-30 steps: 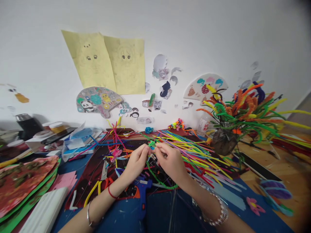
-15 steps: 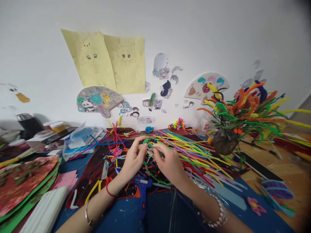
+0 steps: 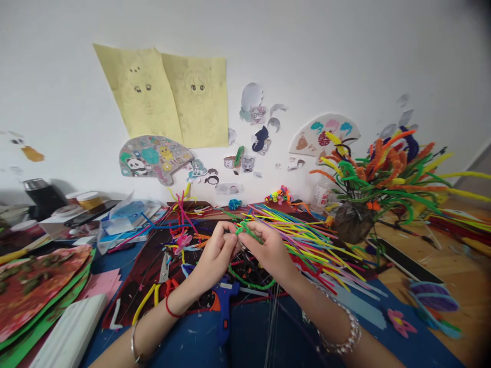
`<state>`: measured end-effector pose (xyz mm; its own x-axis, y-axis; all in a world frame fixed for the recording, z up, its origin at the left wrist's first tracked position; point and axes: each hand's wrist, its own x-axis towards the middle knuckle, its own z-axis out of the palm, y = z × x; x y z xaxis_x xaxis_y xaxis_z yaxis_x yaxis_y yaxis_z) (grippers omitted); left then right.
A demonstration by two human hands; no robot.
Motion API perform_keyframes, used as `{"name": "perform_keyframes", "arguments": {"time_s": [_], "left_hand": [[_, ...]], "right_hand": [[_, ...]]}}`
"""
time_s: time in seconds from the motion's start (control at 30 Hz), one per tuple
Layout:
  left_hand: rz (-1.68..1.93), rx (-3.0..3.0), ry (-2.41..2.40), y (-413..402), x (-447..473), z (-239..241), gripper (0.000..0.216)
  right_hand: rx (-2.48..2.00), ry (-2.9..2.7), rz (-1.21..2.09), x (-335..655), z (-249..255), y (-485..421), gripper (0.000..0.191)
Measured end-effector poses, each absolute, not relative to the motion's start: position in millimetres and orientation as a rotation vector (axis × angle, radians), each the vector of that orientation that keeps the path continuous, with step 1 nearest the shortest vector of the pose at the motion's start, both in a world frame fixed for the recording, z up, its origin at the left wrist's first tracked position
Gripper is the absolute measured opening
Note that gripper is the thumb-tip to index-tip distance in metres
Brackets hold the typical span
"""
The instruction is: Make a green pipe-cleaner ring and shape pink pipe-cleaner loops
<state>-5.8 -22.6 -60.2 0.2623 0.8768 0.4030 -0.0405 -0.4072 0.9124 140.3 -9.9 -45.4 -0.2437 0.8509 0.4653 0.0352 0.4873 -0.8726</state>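
Observation:
Both hands meet at the centre, over a dark red mat. My left hand (image 3: 219, 249) is closed, thumb and fingers pinching a green pipe cleaner (image 3: 243, 226) that is bunched and twisted between the hands. My right hand (image 3: 267, 249) grips the same pipe cleaner from the other side, its fingers curled. A length of green stem (image 3: 251, 286) hangs in a curve below the hands. Just beneath lies a blue glue gun (image 3: 226, 306). Scissors (image 3: 164, 270) with red-orange handles rest left of it, partly behind my left wrist. The fingers hide part of the green piece.
Many coloured pipe cleaners (image 3: 307, 240) spread right of the hands. Farther right stands a wrapped bunch of pipe-cleaner stems (image 3: 353, 222). A pink flower (image 3: 401, 323) and a dark phone (image 3: 405, 260) lie on the right. A white box (image 3: 71, 332) and painted sheets (image 3: 42, 286) occupy the left.
The right hand has turned and come closer to the left, with the green pipe cleaner showing more above the fingertips. The hanging green stem has swung into a wider curve.

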Motion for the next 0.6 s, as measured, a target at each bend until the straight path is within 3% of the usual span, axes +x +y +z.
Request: {"name": "perform_keyframes", "arguments": {"time_s": [0.23,0.43,0.6], "left_hand": [[1.261,1.662,0.864,-22,-8,-58,0.018],[1.285,1.627,0.878,-21,-9,-57,0.021],[1.288,1.534,0.841,-20,-9,-50,0.027]], "right_hand": [[-0.795,-1.768,0.835,145,-45,-7,0.004],[-0.821,-1.797,0.810,149,-44,-2,0.007],[-0.690,-1.630,1.202,153,-43,4,0.038]]}}
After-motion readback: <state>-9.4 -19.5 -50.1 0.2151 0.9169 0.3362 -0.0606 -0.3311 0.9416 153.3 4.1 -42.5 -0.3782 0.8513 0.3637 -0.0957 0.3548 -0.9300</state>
